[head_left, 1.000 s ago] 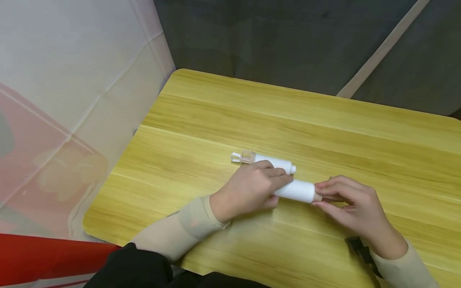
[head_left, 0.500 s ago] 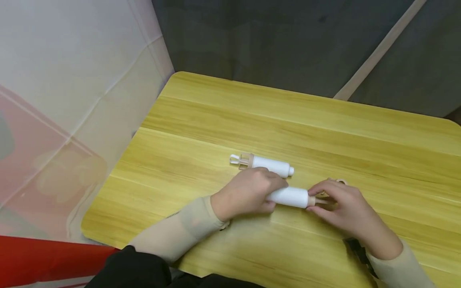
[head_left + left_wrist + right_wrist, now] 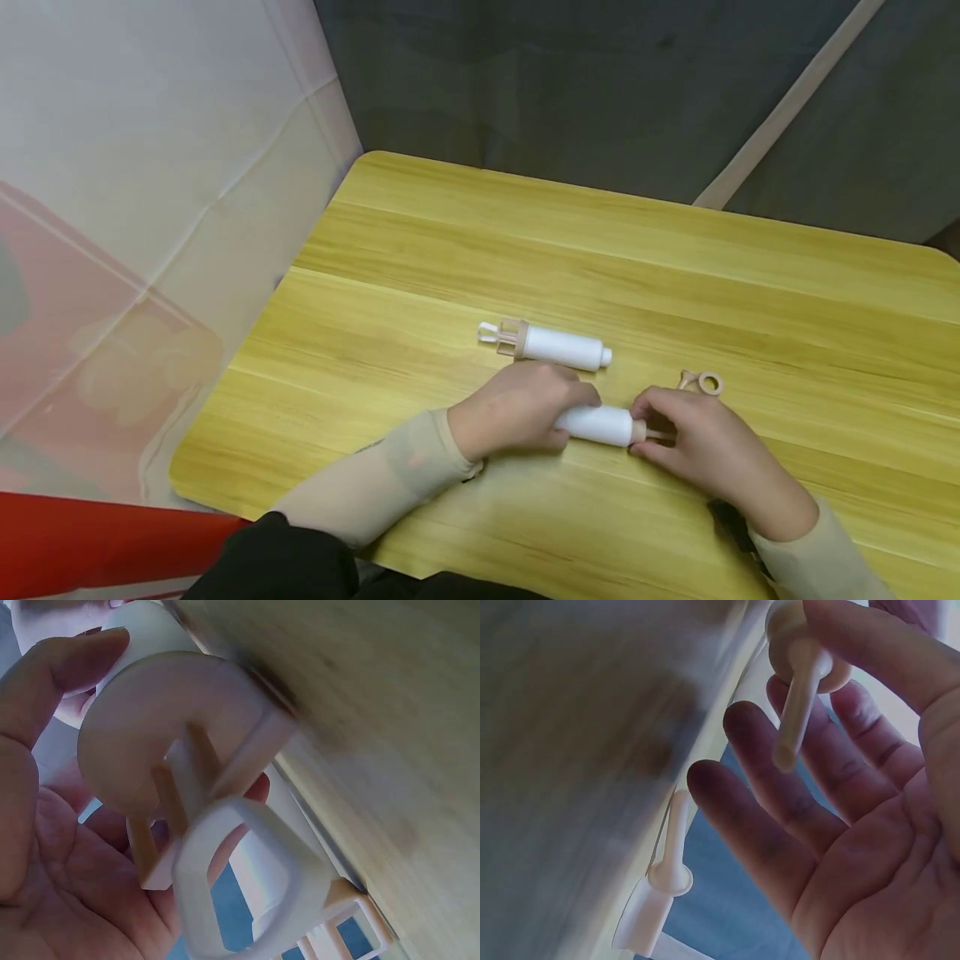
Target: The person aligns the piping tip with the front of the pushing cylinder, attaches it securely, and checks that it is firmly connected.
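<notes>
My left hand (image 3: pixel 517 408) grips the white barrel of a toy syringe (image 3: pixel 597 425) just above the table. The left wrist view shows its beige flange (image 3: pixel 161 727) and the white loop of its plunger handle (image 3: pixel 247 885). At the barrel's right end, my right hand (image 3: pixel 705 442) pinches a beige toy needle (image 3: pixel 639 431) between thumb and fingertips. Its thin rod points toward my right palm (image 3: pixel 877 900) in the right wrist view. A second toy syringe (image 3: pixel 566 347) lies behind my left hand, its white nozzle bare.
Beyond my right hand lie small beige parts, one with a ring (image 3: pixel 710 383); a rod-ended beige piece (image 3: pixel 667 877) shows in the right wrist view. The wooden table (image 3: pixel 420 250) meets a pale curtain (image 3: pixel 187 208) at left and dark cloth (image 3: pixel 525 83) behind.
Both hands have shifted slightly toward me and left with the held syringe. My right fingers have moved in closer around the needle's base, and the beige ring part has come into view.
</notes>
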`<move>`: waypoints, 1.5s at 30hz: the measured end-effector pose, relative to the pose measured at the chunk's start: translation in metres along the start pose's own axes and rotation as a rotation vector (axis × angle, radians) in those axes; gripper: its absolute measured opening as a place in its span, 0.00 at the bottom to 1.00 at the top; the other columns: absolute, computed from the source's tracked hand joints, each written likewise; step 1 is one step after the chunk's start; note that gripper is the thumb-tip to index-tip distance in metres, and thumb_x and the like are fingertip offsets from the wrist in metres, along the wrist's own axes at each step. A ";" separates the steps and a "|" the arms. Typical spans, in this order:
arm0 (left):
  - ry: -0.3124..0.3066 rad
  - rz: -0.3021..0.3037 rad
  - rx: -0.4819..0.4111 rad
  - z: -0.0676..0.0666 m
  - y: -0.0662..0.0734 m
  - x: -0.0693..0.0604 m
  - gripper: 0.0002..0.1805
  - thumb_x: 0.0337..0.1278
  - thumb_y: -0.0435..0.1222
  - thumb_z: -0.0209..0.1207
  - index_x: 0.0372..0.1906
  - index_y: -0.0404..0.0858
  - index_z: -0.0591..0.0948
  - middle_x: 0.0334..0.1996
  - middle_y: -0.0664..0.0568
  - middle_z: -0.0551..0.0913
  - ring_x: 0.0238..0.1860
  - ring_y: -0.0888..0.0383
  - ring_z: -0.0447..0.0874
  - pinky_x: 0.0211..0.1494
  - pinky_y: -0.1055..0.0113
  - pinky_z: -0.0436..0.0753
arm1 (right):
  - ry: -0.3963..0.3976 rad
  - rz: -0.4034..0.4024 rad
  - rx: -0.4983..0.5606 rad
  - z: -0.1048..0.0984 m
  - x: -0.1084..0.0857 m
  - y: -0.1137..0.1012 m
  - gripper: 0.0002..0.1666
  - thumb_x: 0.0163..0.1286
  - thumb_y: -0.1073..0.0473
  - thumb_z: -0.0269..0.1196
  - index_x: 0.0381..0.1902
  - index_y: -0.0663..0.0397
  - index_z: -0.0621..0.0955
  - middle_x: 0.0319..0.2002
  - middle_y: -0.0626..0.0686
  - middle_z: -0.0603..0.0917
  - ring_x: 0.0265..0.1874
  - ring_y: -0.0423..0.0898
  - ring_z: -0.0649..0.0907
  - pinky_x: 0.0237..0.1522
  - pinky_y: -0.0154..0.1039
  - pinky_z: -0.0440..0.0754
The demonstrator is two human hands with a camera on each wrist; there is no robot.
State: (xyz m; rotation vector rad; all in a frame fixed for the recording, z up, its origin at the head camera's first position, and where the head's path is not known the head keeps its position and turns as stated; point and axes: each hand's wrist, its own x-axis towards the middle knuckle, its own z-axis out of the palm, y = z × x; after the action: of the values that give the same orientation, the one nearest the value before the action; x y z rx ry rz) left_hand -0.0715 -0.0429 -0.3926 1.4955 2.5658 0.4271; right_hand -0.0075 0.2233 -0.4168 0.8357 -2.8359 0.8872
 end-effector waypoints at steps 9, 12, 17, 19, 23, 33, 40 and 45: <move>-0.035 -0.014 -0.003 0.000 0.002 0.001 0.21 0.45 0.36 0.78 0.50 0.48 0.89 0.38 0.61 0.86 0.34 0.66 0.78 0.38 0.67 0.79 | -0.023 0.013 -0.023 0.002 -0.001 0.000 0.26 0.48 0.60 0.87 0.39 0.40 0.82 0.35 0.34 0.85 0.28 0.34 0.78 0.32 0.36 0.80; -0.037 -0.018 -0.006 0.000 0.002 0.001 0.22 0.45 0.36 0.77 0.50 0.48 0.90 0.39 0.61 0.86 0.35 0.65 0.78 0.39 0.67 0.80 | -0.036 0.031 -0.022 0.002 -0.001 -0.001 0.26 0.49 0.59 0.87 0.39 0.40 0.82 0.34 0.34 0.84 0.28 0.34 0.77 0.32 0.35 0.79; -0.038 -0.018 -0.014 -0.001 0.002 0.002 0.22 0.46 0.36 0.78 0.51 0.48 0.90 0.40 0.61 0.87 0.36 0.65 0.79 0.41 0.67 0.80 | -0.046 0.038 -0.004 0.001 0.000 -0.003 0.25 0.51 0.59 0.87 0.39 0.39 0.82 0.34 0.33 0.83 0.27 0.34 0.75 0.31 0.35 0.77; -0.037 -0.017 -0.016 -0.001 0.002 0.002 0.22 0.45 0.36 0.78 0.51 0.48 0.90 0.40 0.61 0.87 0.36 0.65 0.79 0.41 0.67 0.80 | -0.050 0.040 0.006 0.000 0.000 -0.004 0.25 0.51 0.59 0.87 0.39 0.38 0.82 0.34 0.32 0.83 0.27 0.34 0.75 0.31 0.35 0.77; -0.040 -0.022 -0.021 -0.001 0.001 0.001 0.22 0.45 0.36 0.77 0.50 0.48 0.90 0.40 0.60 0.87 0.36 0.65 0.79 0.40 0.67 0.80 | -0.066 0.066 0.001 -0.002 0.000 -0.004 0.24 0.52 0.59 0.87 0.39 0.38 0.83 0.36 0.32 0.84 0.29 0.33 0.78 0.33 0.37 0.80; -0.053 -0.033 -0.012 -0.001 0.003 0.001 0.21 0.48 0.37 0.76 0.52 0.48 0.89 0.41 0.59 0.87 0.37 0.64 0.80 0.40 0.65 0.81 | 0.104 0.151 -0.099 -0.038 -0.009 0.014 0.23 0.50 0.57 0.87 0.42 0.49 0.87 0.38 0.46 0.90 0.38 0.48 0.88 0.39 0.53 0.88; -0.012 -0.011 0.075 -0.007 0.005 -0.003 0.22 0.54 0.45 0.76 0.55 0.50 0.88 0.47 0.57 0.86 0.43 0.61 0.82 0.44 0.62 0.83 | 0.027 0.395 -0.129 -0.048 -0.011 0.033 0.27 0.65 0.54 0.79 0.58 0.61 0.85 0.51 0.65 0.88 0.50 0.66 0.86 0.48 0.68 0.81; -0.015 -0.003 0.105 -0.019 0.008 -0.003 0.30 0.57 0.50 0.75 0.64 0.48 0.85 0.59 0.54 0.85 0.54 0.56 0.83 0.56 0.61 0.83 | -0.077 0.433 -0.125 -0.042 -0.008 0.043 0.30 0.66 0.57 0.78 0.62 0.63 0.83 0.56 0.67 0.85 0.54 0.66 0.84 0.55 0.68 0.79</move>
State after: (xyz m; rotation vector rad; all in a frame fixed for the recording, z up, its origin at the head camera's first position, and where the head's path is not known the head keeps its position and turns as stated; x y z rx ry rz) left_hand -0.0685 -0.0448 -0.3724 1.5214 2.6162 0.2844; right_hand -0.0274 0.2799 -0.4053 0.2465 -3.1599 0.7100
